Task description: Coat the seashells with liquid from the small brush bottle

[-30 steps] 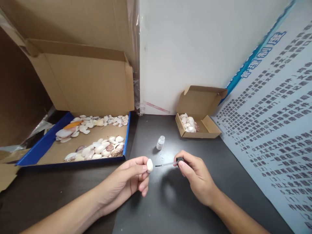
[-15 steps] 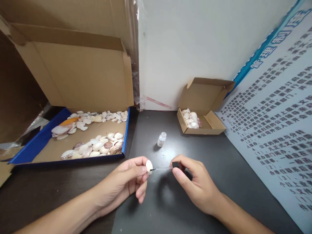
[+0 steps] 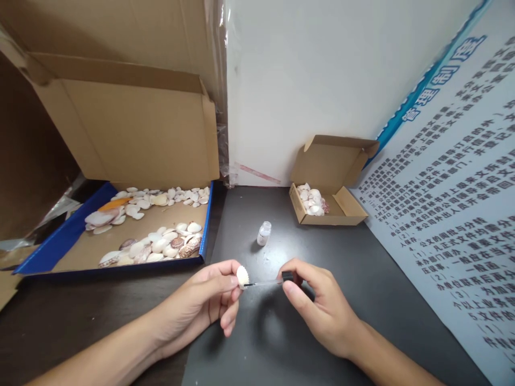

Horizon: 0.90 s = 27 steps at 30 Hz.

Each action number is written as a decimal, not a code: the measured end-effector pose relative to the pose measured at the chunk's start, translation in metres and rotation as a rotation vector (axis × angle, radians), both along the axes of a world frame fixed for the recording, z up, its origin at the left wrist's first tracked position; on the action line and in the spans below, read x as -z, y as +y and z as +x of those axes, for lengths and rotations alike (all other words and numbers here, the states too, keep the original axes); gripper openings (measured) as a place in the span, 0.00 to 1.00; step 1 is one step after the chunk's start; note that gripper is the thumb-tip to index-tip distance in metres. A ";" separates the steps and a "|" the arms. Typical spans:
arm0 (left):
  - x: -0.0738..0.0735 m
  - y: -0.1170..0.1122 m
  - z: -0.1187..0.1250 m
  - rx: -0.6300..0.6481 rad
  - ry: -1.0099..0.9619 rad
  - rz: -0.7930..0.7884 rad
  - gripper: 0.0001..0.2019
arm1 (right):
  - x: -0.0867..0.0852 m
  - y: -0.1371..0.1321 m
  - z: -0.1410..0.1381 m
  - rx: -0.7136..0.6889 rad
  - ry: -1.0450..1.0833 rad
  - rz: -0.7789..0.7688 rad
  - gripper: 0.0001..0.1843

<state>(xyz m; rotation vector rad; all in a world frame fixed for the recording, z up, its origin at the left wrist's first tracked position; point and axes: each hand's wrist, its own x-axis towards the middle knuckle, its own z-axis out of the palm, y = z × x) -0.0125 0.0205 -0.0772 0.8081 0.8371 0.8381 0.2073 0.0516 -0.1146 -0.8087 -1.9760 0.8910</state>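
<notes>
Between the thumb and fingers of my left hand (image 3: 215, 294) is a small white seashell (image 3: 242, 275), ribbed and held on edge. My right hand (image 3: 317, 303) pinches the black cap of a small applicator brush (image 3: 263, 283). Its clear stem points left, and the dark tip meets the lower part of the shell. Beyond my hands a small clear bottle (image 3: 264, 234) with a white label stands upright and uncapped on the dark table.
At the left, an open blue-edged cardboard box (image 3: 161, 214) holds many shells in two groups. A smaller open cardboard box (image 3: 341, 219) with white shells stands at the back right. Behind are a white panel (image 3: 298, 80) and a printed sign (image 3: 446, 214) at the right.
The view has shifted slightly, so everything sits a little further left and lower. The shell is turned a bit, with its ribbed face showing more; the brush tip stays at it.
</notes>
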 end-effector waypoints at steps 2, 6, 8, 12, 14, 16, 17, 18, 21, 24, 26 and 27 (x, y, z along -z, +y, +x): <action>0.000 0.000 0.000 -0.009 0.006 -0.011 0.05 | 0.000 0.000 0.000 0.026 -0.026 -0.004 0.10; 0.000 -0.001 -0.001 -0.019 0.013 -0.018 0.05 | -0.001 -0.001 0.001 0.063 -0.019 -0.005 0.10; 0.000 -0.001 0.000 -0.025 0.013 -0.018 0.05 | -0.001 -0.001 0.001 0.031 0.007 0.004 0.10; -0.002 -0.002 0.002 -0.056 0.014 -0.026 0.06 | -0.001 -0.003 -0.001 -0.005 -0.008 0.009 0.09; -0.002 -0.002 0.003 -0.064 0.019 -0.026 0.06 | -0.001 -0.003 -0.001 0.033 -0.040 0.004 0.09; -0.003 -0.003 0.003 -0.067 0.024 -0.023 0.07 | -0.001 -0.003 -0.002 0.066 -0.045 0.015 0.08; -0.003 -0.003 0.003 -0.069 0.026 -0.022 0.07 | -0.001 -0.004 -0.002 0.066 -0.035 0.024 0.08; -0.003 -0.003 0.002 -0.072 0.028 -0.022 0.07 | -0.001 -0.004 -0.002 0.056 -0.022 0.032 0.08; -0.003 -0.003 0.002 -0.067 0.037 -0.024 0.07 | 0.000 -0.004 -0.003 0.023 -0.015 0.036 0.09; -0.002 -0.003 0.002 -0.053 0.040 -0.022 0.07 | 0.001 -0.003 -0.003 0.071 -0.063 0.023 0.09; -0.001 -0.003 0.002 -0.049 0.041 -0.021 0.07 | 0.001 -0.003 -0.003 0.108 -0.072 0.020 0.10; -0.001 -0.003 0.002 -0.046 0.040 -0.021 0.07 | 0.001 -0.003 -0.003 0.111 -0.064 0.022 0.10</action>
